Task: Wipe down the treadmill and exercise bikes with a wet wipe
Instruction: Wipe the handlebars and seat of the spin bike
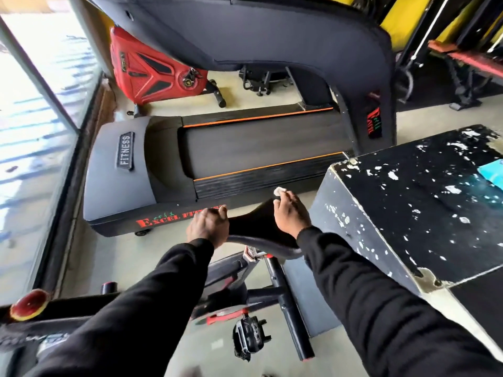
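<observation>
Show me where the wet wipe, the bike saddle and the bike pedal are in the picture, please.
wet wipe [279,191]: head view, the white wad at the right hand's fingertips.
bike saddle [255,224]: head view, its black top between the hands.
bike pedal [249,334]: head view, its black body.

Both black-sleeved arms reaching forward and down; left hand [208,227] curled in a grip, right hand [291,213] pinching at fingertips.

Pale floor [130,257]. Glazed window wall [35,110] at 9 o'clock, admitting daylight. Black chipped box [424,202] at 3 o'clock. Yellow frames [394,20], possibly racks, at 1 o'clock.
</observation>
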The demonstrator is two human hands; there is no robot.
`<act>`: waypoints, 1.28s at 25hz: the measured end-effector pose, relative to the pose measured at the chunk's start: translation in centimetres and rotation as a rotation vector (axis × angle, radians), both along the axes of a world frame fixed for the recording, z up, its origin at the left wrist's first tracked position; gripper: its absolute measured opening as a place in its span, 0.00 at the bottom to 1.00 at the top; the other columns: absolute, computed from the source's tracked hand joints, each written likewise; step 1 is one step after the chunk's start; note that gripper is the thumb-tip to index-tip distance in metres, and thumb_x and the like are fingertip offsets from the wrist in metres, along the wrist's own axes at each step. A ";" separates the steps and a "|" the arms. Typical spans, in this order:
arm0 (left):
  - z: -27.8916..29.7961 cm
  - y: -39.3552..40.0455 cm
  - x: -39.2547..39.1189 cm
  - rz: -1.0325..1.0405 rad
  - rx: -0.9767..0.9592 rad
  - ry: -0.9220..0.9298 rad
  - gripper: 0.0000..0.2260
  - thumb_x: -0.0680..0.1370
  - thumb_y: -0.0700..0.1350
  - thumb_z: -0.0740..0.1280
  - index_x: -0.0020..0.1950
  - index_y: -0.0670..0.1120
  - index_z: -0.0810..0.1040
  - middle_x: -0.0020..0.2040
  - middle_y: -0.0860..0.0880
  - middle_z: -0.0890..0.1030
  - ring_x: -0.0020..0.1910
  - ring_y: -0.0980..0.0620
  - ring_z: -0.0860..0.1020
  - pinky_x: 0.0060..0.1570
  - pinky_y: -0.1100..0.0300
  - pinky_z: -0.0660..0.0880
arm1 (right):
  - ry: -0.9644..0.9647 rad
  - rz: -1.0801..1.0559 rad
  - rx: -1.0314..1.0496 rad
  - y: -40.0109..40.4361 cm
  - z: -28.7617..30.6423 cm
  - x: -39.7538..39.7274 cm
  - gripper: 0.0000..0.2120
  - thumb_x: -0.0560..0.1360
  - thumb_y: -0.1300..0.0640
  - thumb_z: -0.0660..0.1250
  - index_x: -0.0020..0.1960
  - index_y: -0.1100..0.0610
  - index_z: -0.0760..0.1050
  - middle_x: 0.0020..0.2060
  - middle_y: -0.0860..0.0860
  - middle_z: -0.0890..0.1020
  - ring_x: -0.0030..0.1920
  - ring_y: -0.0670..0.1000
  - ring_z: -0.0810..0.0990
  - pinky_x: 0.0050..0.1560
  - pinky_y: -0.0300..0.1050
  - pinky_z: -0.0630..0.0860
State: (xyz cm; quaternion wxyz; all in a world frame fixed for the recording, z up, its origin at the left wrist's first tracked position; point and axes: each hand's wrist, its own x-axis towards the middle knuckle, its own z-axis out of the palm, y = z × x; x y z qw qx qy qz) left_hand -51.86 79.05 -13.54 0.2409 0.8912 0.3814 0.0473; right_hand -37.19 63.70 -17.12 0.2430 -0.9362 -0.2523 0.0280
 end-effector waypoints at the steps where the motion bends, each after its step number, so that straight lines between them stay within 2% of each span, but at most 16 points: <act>1: 0.0 -0.2 0.0 0.040 -0.003 -0.003 0.25 0.83 0.57 0.53 0.50 0.41 0.82 0.55 0.36 0.81 0.55 0.36 0.78 0.52 0.52 0.72 | -0.031 -0.019 0.022 -0.2 -0.4 -0.9 0.23 0.79 0.55 0.51 0.69 0.64 0.69 0.64 0.61 0.74 0.65 0.61 0.72 0.68 0.52 0.66; 3: 0.2 -0.9 -0.3 0.111 -0.021 -0.022 0.25 0.84 0.57 0.53 0.52 0.41 0.83 0.56 0.36 0.81 0.57 0.36 0.77 0.53 0.52 0.71 | -0.172 -0.033 0.043 -1.2 -1.1 -3.5 0.27 0.77 0.53 0.48 0.69 0.68 0.69 0.64 0.64 0.74 0.63 0.64 0.74 0.65 0.55 0.71; 5: 0.4 -1.7 -0.7 0.182 -0.066 -0.063 0.24 0.84 0.57 0.52 0.54 0.42 0.82 0.58 0.36 0.81 0.59 0.37 0.77 0.55 0.52 0.70 | -0.283 -0.023 0.057 -1.8 -1.6 -6.7 0.27 0.78 0.53 0.50 0.67 0.69 0.71 0.64 0.65 0.75 0.63 0.64 0.75 0.64 0.56 0.73; 8: 0.5 -2.8 -1.4 0.238 -0.099 -0.097 0.24 0.85 0.56 0.50 0.60 0.43 0.80 0.62 0.37 0.79 0.62 0.38 0.75 0.56 0.52 0.68 | -0.320 0.244 0.117 -1.1 -1.7 -10.7 0.25 0.79 0.54 0.51 0.69 0.68 0.70 0.68 0.64 0.72 0.69 0.62 0.71 0.70 0.57 0.66; 10: 0.5 -3.2 -2.2 0.207 -0.081 -0.096 0.23 0.85 0.55 0.49 0.62 0.44 0.78 0.63 0.38 0.78 0.63 0.39 0.74 0.57 0.52 0.67 | -0.333 0.320 0.106 -1.0 -1.8 -10.7 0.26 0.79 0.52 0.50 0.70 0.66 0.69 0.69 0.63 0.72 0.69 0.61 0.71 0.71 0.57 0.65; 13: 0.5 -3.7 -4.0 0.135 -0.051 -0.095 0.19 0.85 0.53 0.50 0.61 0.44 0.76 0.64 0.40 0.77 0.64 0.40 0.73 0.58 0.53 0.66 | -0.205 0.124 0.058 -0.8 -0.9 -9.4 0.28 0.77 0.49 0.51 0.67 0.66 0.72 0.66 0.63 0.74 0.67 0.61 0.73 0.67 0.58 0.68; 15: 0.6 -4.0 -5.2 0.113 -0.054 -0.092 0.18 0.85 0.52 0.51 0.65 0.46 0.75 0.67 0.43 0.76 0.66 0.42 0.72 0.60 0.55 0.65 | -0.175 0.143 0.062 -0.1 -0.3 -10.6 0.26 0.77 0.52 0.52 0.65 0.66 0.73 0.64 0.63 0.76 0.64 0.62 0.75 0.64 0.58 0.71; 18: 1.6 -3.5 -6.4 0.069 -0.035 -0.041 0.17 0.85 0.49 0.54 0.71 0.50 0.72 0.70 0.45 0.74 0.68 0.44 0.71 0.60 0.56 0.66 | -0.295 0.327 0.216 1.3 0.4 -12.5 0.18 0.71 0.67 0.64 0.60 0.65 0.77 0.55 0.61 0.82 0.56 0.61 0.81 0.59 0.48 0.75; 20: 2.3 -2.8 -7.3 0.018 0.000 0.008 0.16 0.83 0.44 0.56 0.67 0.52 0.76 0.66 0.44 0.78 0.64 0.41 0.75 0.54 0.54 0.69 | -0.236 0.331 0.266 1.7 2.4 -12.5 0.15 0.69 0.70 0.66 0.54 0.62 0.80 0.48 0.58 0.84 0.50 0.60 0.82 0.54 0.46 0.74; 23: 3.6 -1.9 -9.3 0.006 0.009 0.042 0.14 0.80 0.44 0.57 0.58 0.49 0.81 0.60 0.41 0.80 0.59 0.38 0.77 0.52 0.53 0.72 | -0.074 0.243 0.126 2.8 5.8 -13.1 0.08 0.75 0.60 0.63 0.49 0.58 0.80 0.48 0.58 0.84 0.52 0.61 0.81 0.49 0.48 0.74; 27: 5.9 -0.1 -12.6 0.073 -0.014 -0.012 0.12 0.79 0.46 0.58 0.53 0.45 0.81 0.57 0.40 0.81 0.55 0.37 0.78 0.45 0.55 0.69 | -0.049 0.294 0.028 5.6 9.8 -16.4 0.06 0.75 0.54 0.67 0.49 0.56 0.78 0.49 0.58 0.84 0.52 0.61 0.80 0.48 0.47 0.74; 29: 7.1 1.1 -14.6 0.114 -0.026 -0.046 0.13 0.78 0.46 0.58 0.54 0.46 0.81 0.57 0.40 0.81 0.56 0.37 0.78 0.46 0.55 0.69 | -0.068 0.330 0.061 7.4 10.9 -18.0 0.06 0.76 0.52 0.66 0.48 0.55 0.76 0.47 0.58 0.84 0.51 0.62 0.80 0.46 0.48 0.73; 32: 8.9 3.5 -18.5 0.190 -0.035 -0.116 0.14 0.78 0.47 0.58 0.55 0.48 0.81 0.58 0.41 0.81 0.56 0.38 0.78 0.51 0.53 0.72 | -0.092 0.435 0.087 10.3 13.2 -21.0 0.08 0.79 0.51 0.62 0.53 0.52 0.77 0.50 0.56 0.84 0.52 0.61 0.80 0.47 0.47 0.73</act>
